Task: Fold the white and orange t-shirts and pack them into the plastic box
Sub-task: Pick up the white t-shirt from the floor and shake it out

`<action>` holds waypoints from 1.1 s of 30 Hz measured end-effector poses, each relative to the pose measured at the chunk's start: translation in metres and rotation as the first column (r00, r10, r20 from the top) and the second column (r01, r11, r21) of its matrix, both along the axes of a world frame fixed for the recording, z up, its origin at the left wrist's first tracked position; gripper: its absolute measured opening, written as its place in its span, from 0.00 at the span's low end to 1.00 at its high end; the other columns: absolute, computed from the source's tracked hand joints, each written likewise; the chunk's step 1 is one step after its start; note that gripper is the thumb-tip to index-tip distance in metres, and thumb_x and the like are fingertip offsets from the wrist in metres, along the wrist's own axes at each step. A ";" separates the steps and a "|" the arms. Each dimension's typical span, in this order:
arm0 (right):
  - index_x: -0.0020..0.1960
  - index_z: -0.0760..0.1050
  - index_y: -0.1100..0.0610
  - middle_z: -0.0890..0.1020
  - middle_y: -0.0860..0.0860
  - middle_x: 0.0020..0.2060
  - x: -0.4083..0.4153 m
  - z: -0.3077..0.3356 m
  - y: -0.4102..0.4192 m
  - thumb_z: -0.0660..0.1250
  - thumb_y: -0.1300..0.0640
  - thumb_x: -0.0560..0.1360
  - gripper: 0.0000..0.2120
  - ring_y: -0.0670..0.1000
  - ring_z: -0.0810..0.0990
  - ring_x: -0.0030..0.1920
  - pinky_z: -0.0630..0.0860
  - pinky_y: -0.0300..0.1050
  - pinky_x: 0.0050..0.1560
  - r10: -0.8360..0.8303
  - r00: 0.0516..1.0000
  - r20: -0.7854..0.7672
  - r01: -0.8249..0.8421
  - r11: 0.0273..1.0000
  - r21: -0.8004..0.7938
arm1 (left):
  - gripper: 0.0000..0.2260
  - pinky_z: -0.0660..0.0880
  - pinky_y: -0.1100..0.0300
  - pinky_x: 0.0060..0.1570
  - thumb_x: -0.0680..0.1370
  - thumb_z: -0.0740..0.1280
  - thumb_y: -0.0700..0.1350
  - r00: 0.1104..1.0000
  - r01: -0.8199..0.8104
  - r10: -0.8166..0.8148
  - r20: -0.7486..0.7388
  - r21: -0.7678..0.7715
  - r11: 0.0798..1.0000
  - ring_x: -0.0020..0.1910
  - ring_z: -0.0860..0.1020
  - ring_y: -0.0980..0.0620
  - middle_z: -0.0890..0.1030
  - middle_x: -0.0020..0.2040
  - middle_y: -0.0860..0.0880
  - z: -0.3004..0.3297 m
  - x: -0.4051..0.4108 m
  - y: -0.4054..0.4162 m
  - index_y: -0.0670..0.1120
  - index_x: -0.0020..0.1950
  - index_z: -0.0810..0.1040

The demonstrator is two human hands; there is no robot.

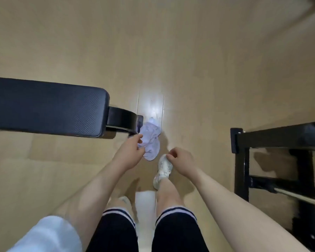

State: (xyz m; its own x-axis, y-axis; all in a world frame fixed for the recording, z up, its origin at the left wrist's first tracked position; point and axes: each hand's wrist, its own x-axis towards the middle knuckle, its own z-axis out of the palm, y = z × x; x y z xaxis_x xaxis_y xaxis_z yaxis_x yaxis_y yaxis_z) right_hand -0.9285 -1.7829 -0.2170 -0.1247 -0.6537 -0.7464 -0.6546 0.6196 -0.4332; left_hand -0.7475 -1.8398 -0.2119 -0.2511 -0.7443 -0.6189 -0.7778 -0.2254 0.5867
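Your left hand (130, 151) has its fingers (137, 138) curled on a crumpled white t-shirt (150, 144), which hangs bunched just beyond them, beside the end of the black padded bench (47, 108) and above the pale wooden floor (189, 70). Your right hand (180, 160) holds nothing, its fingers (171, 155) loosely curled over your white sneaker (164, 170). A black metal rack (244, 160) stands well off to their right.

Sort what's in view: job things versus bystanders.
Job: white t-shirt, crumpled on the floor; left hand gripping it; right hand, holding nothing. No orange shirt or box visible.

Bystanders: bench, black rack, sneaker, floor.
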 end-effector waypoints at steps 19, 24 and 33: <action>0.54 0.74 0.60 0.74 0.56 0.52 0.063 -0.513 -0.097 0.62 0.55 0.76 0.11 0.58 0.74 0.52 0.67 0.48 0.42 0.435 0.900 -0.036 -0.436 0.892 -0.122 | 0.15 0.74 0.56 0.49 0.78 0.60 0.43 0.925 -0.362 0.345 0.159 0.092 0.928 0.49 0.77 0.50 0.78 0.53 0.51 -0.451 0.018 -0.046 0.48 0.65 0.70; 0.41 0.78 0.61 0.79 0.57 0.40 0.088 -0.557 -0.078 0.74 0.64 0.61 0.10 0.59 0.78 0.43 0.72 0.48 0.42 0.505 0.829 -0.241 -0.554 0.801 -0.226 | 0.13 0.71 0.58 0.49 0.77 0.60 0.43 0.972 -0.169 0.143 0.186 0.131 0.977 0.48 0.77 0.47 0.80 0.51 0.48 -0.485 0.045 -0.030 0.43 0.60 0.75; 0.40 0.78 0.58 0.80 0.52 0.31 0.025 -0.353 -0.086 0.64 0.59 0.70 0.04 0.56 0.78 0.35 0.62 0.46 0.42 0.405 0.907 -0.118 -0.409 0.777 -0.479 | 0.13 0.70 0.64 0.42 0.77 0.60 0.39 0.953 -0.303 0.295 0.069 0.190 0.934 0.47 0.77 0.52 0.79 0.52 0.49 -0.318 -0.008 -0.013 0.46 0.60 0.75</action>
